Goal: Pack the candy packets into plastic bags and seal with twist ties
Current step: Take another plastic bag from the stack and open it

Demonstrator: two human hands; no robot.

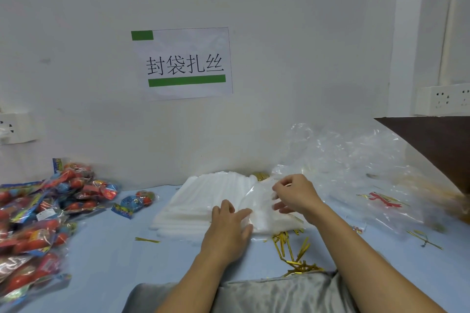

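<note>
A stack of flat white plastic bags (193, 201) lies in the middle of the light blue table (106, 241). My left hand (229, 226) presses flat on the stack's near right part, fingers straight. My right hand (295, 193) pinches the raised edge of the top clear bag (259, 198) and lifts it off the stack. Gold twist ties (292, 249) lie scattered just below the stack. Colourful candy packets (38, 213) are heaped at the left, and one loose packet (134, 203) lies between the heap and the bags.
A crumpled pile of clear plastic (356, 173) fills the right side. A single gold tie (147, 239) lies left of the stack, others (424, 240) at far right. A dark brown board (437, 145) juts in at right. The wall with a paper sign (183, 63) is close behind.
</note>
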